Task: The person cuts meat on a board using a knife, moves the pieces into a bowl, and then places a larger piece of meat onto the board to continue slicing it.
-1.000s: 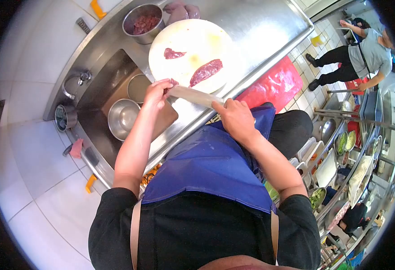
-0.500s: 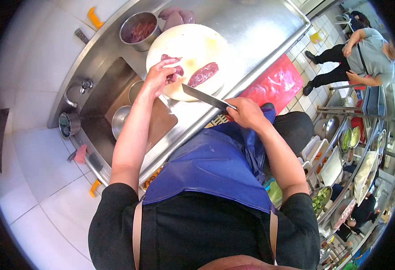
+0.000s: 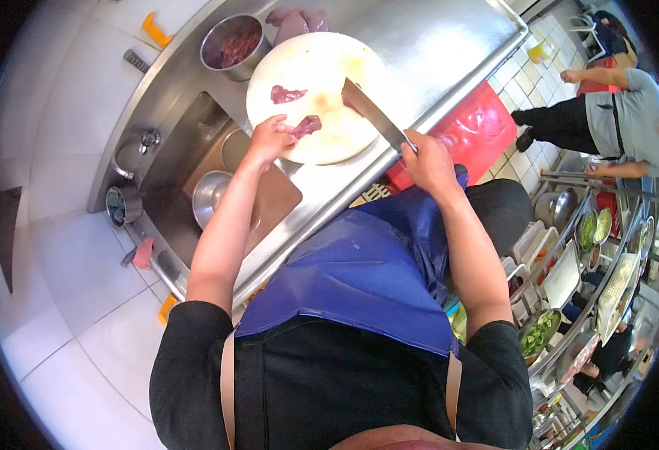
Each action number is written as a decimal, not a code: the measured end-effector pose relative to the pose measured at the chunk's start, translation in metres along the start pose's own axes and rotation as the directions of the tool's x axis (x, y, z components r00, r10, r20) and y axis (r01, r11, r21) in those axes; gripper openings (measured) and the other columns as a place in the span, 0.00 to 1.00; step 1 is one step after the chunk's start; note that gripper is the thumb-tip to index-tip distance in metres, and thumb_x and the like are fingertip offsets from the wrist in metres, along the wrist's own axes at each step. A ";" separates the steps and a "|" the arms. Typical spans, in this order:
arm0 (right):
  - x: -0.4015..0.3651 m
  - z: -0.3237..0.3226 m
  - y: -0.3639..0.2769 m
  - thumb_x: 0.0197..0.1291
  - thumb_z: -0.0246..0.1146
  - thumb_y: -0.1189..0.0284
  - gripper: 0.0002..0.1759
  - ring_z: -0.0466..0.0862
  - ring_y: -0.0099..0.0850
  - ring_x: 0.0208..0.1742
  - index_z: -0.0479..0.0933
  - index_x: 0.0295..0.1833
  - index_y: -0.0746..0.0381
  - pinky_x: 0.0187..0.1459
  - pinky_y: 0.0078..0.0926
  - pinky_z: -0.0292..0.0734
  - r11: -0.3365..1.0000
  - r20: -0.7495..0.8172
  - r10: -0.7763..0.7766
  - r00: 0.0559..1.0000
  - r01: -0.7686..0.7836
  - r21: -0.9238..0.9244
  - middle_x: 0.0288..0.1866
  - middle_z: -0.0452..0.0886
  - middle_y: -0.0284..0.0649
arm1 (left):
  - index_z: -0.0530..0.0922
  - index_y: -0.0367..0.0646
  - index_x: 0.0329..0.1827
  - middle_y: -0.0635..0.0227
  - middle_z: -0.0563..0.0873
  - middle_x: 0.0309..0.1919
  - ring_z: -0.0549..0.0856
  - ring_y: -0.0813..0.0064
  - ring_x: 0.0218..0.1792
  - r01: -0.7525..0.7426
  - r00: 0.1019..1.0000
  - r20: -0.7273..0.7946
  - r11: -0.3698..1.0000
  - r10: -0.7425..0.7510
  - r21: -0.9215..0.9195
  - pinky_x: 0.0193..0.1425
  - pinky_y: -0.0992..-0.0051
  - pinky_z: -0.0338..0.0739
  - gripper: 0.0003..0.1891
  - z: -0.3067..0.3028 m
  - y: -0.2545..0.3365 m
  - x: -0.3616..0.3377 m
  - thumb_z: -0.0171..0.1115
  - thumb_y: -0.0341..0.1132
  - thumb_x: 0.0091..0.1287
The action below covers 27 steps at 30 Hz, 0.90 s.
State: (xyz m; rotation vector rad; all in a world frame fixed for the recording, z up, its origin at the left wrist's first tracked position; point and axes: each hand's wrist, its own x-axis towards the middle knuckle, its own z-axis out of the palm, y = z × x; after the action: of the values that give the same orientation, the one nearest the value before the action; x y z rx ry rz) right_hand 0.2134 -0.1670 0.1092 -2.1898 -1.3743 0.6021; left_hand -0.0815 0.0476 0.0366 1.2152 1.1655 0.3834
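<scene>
On the round white cutting board (image 3: 329,146), my left hand (image 3: 271,141) has its fingertips closed on the end of a dark red piece of meat (image 3: 307,126). A second piece of meat (image 3: 287,95) lies just above it. My right hand (image 3: 428,161) grips the handle of a broad-bladed knife (image 3: 377,114), its tip reaching over the right part of the board. Under and beside that tip shows a bit of a third piece of meat (image 3: 347,98), mostly hidden by the blade.
A steel pot (image 3: 233,49) of cut meat stands behind the board, beside pale pink whole pieces (image 3: 296,24). Left is a sink (image 3: 187,154) with a steel bowl (image 3: 211,196). A red tub (image 3: 479,124) sits below the counter; another person (image 3: 622,112) stands beyond.
The knife has moved up and right, from the board's lower edge to over the meat on the right. The left-hand meat now lies as two separate pieces; my left hand has lowered slightly.
</scene>
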 end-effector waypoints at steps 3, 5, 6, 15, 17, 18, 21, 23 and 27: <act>-0.002 0.004 -0.001 0.72 0.63 0.66 0.15 0.87 0.62 0.53 0.84 0.59 0.59 0.53 0.59 0.81 0.998 0.035 0.002 0.999 -0.004 0.067 0.46 0.88 0.61 | 0.72 0.29 0.77 0.56 0.88 0.51 0.91 0.69 0.47 0.004 0.998 -0.060 0.998 -0.001 0.061 0.53 0.71 0.90 0.34 -0.022 -0.021 -0.012 0.69 0.17 0.66; -0.001 0.009 -0.004 0.72 0.63 0.66 0.15 0.87 0.62 0.53 0.84 0.59 0.59 0.54 0.58 0.81 0.995 0.058 -0.006 0.998 0.001 0.099 0.47 0.88 0.60 | 0.76 0.31 0.73 0.59 0.88 0.48 0.90 0.70 0.46 -0.019 0.991 -0.127 0.978 0.046 0.209 0.50 0.73 0.88 0.31 -0.043 -0.037 -0.008 0.70 0.19 0.64; 0.000 0.011 -0.006 0.72 0.63 0.66 0.16 0.87 0.62 0.53 0.84 0.60 0.59 0.54 0.57 0.81 0.991 0.070 -0.010 0.997 0.001 0.131 0.48 0.88 0.60 | 0.81 0.32 0.67 0.60 0.90 0.46 0.90 0.71 0.44 -0.053 0.972 -0.202 0.953 0.117 0.298 0.49 0.73 0.87 0.25 -0.047 -0.038 -0.009 0.69 0.22 0.64; 0.025 0.047 -0.038 0.75 0.60 0.66 0.13 0.89 0.56 0.47 0.79 0.58 0.60 0.49 0.56 0.83 0.945 0.159 -0.297 0.942 0.314 -0.089 0.44 0.87 0.54 | 0.89 0.39 0.52 0.56 0.91 0.49 0.91 0.58 0.50 -0.386 0.840 -0.029 0.635 0.541 0.669 0.57 0.63 0.85 0.11 0.026 -0.013 -0.011 0.70 0.31 0.69; 0.039 0.061 -0.047 0.75 0.59 0.66 0.10 0.89 0.55 0.43 0.76 0.53 0.60 0.45 0.56 0.84 0.898 0.174 -0.381 0.908 0.408 -0.165 0.40 0.86 0.53 | 0.89 0.38 0.53 0.55 0.91 0.49 0.90 0.55 0.52 -0.385 0.819 -0.031 0.589 0.573 0.711 0.59 0.61 0.84 0.11 0.036 -0.019 -0.008 0.70 0.31 0.69; 0.047 0.064 -0.053 0.77 0.56 0.67 0.08 0.90 0.54 0.41 0.75 0.51 0.60 0.42 0.55 0.85 0.873 0.189 -0.406 0.894 0.441 -0.208 0.39 0.86 0.52 | 0.89 0.37 0.53 0.53 0.91 0.50 0.89 0.52 0.54 -0.379 0.801 -0.024 0.538 0.599 0.753 0.61 0.58 0.83 0.12 0.038 -0.021 -0.007 0.70 0.32 0.70; 0.056 0.067 -0.060 0.76 0.55 0.69 0.08 0.90 0.54 0.42 0.75 0.52 0.60 0.43 0.54 0.86 0.844 0.231 -0.421 0.877 0.472 -0.256 0.40 0.86 0.52 | 0.89 0.35 0.51 0.53 0.90 0.50 0.87 0.50 0.56 -0.395 0.791 -0.029 0.546 0.611 0.739 0.64 0.57 0.82 0.11 0.038 -0.027 -0.005 0.69 0.32 0.70; 0.056 0.063 -0.059 0.75 0.55 0.70 0.08 0.91 0.54 0.42 0.75 0.53 0.61 0.43 0.54 0.86 0.831 0.264 -0.416 0.870 0.482 -0.278 0.39 0.86 0.51 | 0.90 0.36 0.50 0.53 0.90 0.49 0.88 0.50 0.55 -0.397 0.784 -0.030 0.538 0.620 0.744 0.63 0.57 0.82 0.11 0.037 -0.033 -0.003 0.69 0.32 0.70; 0.045 0.049 -0.029 0.73 0.55 0.72 0.09 0.91 0.53 0.44 0.74 0.54 0.61 0.43 0.53 0.87 0.781 0.356 -0.404 0.843 0.520 -0.346 0.41 0.88 0.51 | 0.90 0.37 0.47 0.54 0.91 0.46 0.88 0.51 0.52 -0.408 0.770 0.002 0.491 0.638 0.770 0.59 0.57 0.83 0.08 0.037 -0.031 -0.001 0.69 0.30 0.69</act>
State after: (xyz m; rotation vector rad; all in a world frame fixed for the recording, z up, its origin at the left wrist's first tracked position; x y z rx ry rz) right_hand 0.1821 -0.1068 0.0835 -1.9883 -2.2953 0.4327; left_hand -0.0611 0.0155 0.0064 2.3559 1.2021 0.5950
